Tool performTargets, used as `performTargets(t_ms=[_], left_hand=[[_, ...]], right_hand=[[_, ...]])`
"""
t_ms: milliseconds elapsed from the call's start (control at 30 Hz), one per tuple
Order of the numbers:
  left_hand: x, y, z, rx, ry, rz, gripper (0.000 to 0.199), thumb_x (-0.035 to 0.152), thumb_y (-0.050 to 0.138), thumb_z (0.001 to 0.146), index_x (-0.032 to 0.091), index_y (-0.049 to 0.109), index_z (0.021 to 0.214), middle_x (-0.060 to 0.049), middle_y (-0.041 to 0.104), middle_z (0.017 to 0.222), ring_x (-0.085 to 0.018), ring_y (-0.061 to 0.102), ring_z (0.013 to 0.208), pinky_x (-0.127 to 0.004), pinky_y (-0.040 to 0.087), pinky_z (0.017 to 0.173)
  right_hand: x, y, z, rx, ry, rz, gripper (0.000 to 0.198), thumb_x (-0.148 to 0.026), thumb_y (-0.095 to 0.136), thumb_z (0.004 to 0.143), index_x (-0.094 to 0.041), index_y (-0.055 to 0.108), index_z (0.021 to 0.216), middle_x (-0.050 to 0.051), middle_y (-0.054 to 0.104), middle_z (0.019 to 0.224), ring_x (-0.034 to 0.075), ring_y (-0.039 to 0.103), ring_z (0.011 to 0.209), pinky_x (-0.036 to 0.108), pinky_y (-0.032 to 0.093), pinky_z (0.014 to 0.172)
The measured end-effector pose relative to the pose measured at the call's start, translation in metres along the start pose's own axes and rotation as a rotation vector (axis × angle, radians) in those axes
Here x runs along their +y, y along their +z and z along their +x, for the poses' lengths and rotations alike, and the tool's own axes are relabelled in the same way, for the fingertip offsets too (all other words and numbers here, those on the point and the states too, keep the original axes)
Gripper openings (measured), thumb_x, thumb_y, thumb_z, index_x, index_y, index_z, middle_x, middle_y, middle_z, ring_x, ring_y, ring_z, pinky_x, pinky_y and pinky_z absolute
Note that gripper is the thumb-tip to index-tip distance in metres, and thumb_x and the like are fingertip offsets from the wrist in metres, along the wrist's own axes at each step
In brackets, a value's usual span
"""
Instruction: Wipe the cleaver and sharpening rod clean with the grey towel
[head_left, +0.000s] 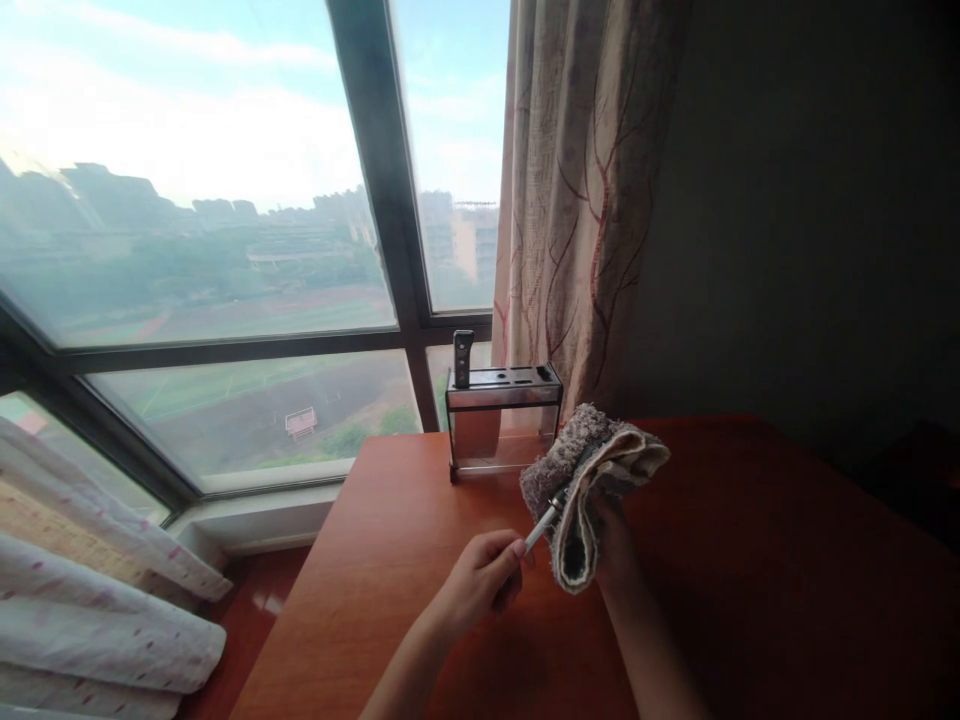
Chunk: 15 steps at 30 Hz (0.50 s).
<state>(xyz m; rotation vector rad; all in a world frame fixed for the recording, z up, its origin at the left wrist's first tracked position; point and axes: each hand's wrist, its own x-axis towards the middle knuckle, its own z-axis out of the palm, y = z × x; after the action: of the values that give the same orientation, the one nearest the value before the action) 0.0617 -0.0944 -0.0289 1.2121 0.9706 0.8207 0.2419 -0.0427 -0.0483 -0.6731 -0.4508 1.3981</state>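
My left hand (486,572) is closed around one end of a slim silvery rod-like tool (541,527), held at a slant. The tool's far end meets a folded grey fluffy cloth (570,450) with a pale edge, and what lies under the cloth is hidden. Behind the cloth is my right hand (611,535), mostly covered by it and gripping it from the right side. Just beyond stands a clear-walled knife block (504,377) with a black frame and slots on top. One black-handled knife (462,358) stands upright in its left slot.
The reddish-brown wooden table (375,590) spreads below my hands, its left edge slanting toward the window. A large framed window (409,330) rises at the back left. A patterned curtain (577,200) hangs behind the knife block, and a pale curtain (90,610) at lower left.
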Motion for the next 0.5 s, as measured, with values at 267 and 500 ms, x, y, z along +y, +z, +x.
performTargets(t_ms=[267, 500], left_hand=[[0.006, -0.016, -0.001, 0.216, 0.247, 0.621, 0.037, 0.044, 0.04, 0.094, 0.017, 0.062, 0.082, 0.003, 0.049, 0.055, -0.01, 0.043, 0.048, -0.022, 0.032, 0.049], [-0.008, -0.019, -0.002, 0.568, 0.566, 1.284, 0.023, 0.033, 0.048, 0.094, 0.025, 0.067, 0.103, -0.004, 0.065, 0.079, -0.017, 0.062, 0.07, -0.026, 0.038, 0.06]], right_hand=[[-0.007, 0.003, 0.002, 0.053, -0.047, 0.08, 0.041, -0.039, 0.079, 0.066, -0.028, 0.066, 0.103, -0.001, 0.073, 0.095, 0.02, 0.069, 0.083, 0.038, 0.058, 0.075], [-0.008, 0.005, 0.011, 0.095, -0.113, 0.06, 0.043, -0.039, 0.078, 0.068, -0.031, 0.065, 0.109, -0.004, 0.072, 0.105, 0.016, 0.066, 0.099, 0.03, 0.056, 0.086]])
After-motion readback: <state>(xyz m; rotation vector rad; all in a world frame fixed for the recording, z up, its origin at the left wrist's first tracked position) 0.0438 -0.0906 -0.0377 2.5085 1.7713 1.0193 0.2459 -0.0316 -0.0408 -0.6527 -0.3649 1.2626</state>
